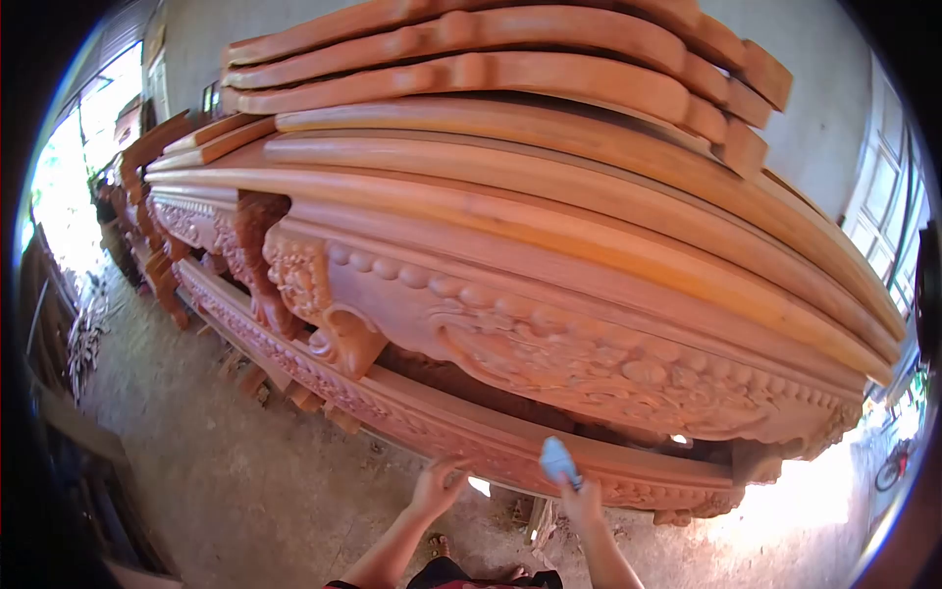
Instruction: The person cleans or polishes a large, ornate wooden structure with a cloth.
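I'm seemingly working the carved rail (392,416): right hand (581,499) gripping a blue object (556,458), left hand's (441,485) hold unclear; next likely needs steady contact.

Before me, the carved wooden furniture (608,363) bore a stack of curved wooden pieces (579,80) on its long, layered top, with shorter boards (218,139) toward the left end. Beneath me, the dull floor (235,481) carried wood blocks (305,398) by the furniture's lower edge, and my feet (440,546).
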Demonstrator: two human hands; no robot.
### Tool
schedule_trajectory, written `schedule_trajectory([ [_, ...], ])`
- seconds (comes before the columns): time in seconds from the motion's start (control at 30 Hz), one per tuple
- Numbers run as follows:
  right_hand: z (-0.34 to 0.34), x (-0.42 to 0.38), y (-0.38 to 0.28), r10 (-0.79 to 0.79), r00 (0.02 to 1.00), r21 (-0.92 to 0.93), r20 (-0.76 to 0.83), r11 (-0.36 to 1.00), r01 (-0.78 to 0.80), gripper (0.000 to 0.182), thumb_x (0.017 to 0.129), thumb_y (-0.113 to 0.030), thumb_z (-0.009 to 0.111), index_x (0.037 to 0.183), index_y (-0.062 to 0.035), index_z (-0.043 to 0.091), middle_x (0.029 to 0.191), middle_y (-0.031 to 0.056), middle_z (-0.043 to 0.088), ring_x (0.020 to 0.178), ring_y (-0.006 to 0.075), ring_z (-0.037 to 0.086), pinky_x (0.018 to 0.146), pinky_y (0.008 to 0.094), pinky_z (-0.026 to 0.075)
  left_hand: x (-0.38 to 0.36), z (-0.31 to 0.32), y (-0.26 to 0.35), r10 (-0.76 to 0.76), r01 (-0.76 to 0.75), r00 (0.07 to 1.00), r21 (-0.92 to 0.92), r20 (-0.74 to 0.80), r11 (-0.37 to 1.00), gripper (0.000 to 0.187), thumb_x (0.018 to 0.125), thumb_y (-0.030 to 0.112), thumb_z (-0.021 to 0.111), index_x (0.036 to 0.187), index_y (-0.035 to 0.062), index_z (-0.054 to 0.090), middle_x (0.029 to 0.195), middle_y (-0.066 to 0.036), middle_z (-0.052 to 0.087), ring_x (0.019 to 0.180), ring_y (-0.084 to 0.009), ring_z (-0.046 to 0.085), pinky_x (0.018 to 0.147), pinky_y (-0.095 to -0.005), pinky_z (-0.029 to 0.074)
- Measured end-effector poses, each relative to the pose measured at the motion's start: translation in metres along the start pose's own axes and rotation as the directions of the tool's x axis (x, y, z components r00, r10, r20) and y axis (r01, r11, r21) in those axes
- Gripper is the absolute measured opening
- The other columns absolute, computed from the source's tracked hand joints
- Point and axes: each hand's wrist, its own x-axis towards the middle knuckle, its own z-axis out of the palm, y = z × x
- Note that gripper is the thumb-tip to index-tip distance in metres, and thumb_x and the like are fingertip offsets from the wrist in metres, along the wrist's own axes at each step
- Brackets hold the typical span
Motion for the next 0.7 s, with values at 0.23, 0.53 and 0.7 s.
schedule_trajectory([
  [0.23, -0.076, 0.011, 0.052, -0.164, 0.930, -0.292, -0.330, 0.954, 0.064, 0.034, 0.078, -0.009, 0.050, 0.110, -0.0023, 0.056, 0.110, 0.0157, 0.058, 0.102, 0.0295, 0.056, 0.095, 0.0490, 0.032, 0.059, -0.028, -0.044, 0.147, -0.067, 0.979, 0.455, -0.143, 0.888, 0.036, 0.074, 0.027, 0.067, 0.101, 0.0044, 0.059, 0.110, -0.016, 0.055, 0.110, -0.0352, 0.046, 0.091, -0.0447, 0.036],
  [0.53, -0.016, 0.025, 0.053, -0.182, 0.966, -0.671, -0.183, 0.741, 0.013, 0.044, 0.078, -0.011, 0.045, 0.122, -0.0092, 0.050, 0.131, 0.0097, 0.045, 0.123, 0.0222, 0.041, 0.103, 0.0519, 0.018, 0.112, -0.033, -0.083, 0.105, -0.182, 0.983, 0.714, 0.151, 0.676, 0.068, 0.063, 0.056, 0.067, 0.109, 0.0075, 0.054, 0.115, -0.013, 0.050, 0.115, -0.0320, 0.039, 0.097, -0.0564, 0.023],
  [0.7, 0.038, 0.037, 0.042, -0.307, 0.936, -0.634, -0.175, 0.762, 0.131, 0.043, 0.079, -0.016, 0.043, 0.122, -0.0096, 0.049, 0.132, 0.0110, 0.043, 0.123, 0.0251, 0.040, 0.102, 0.0509, 0.021, 0.116, -0.031, -0.079, 0.016, -0.125, 0.987, 0.691, 0.162, 0.712, 0.067, 0.061, 0.058, 0.067, 0.105, 0.0091, 0.055, 0.109, -0.012, 0.050, 0.109, -0.0295, 0.042, 0.099, -0.0541, 0.020],
])
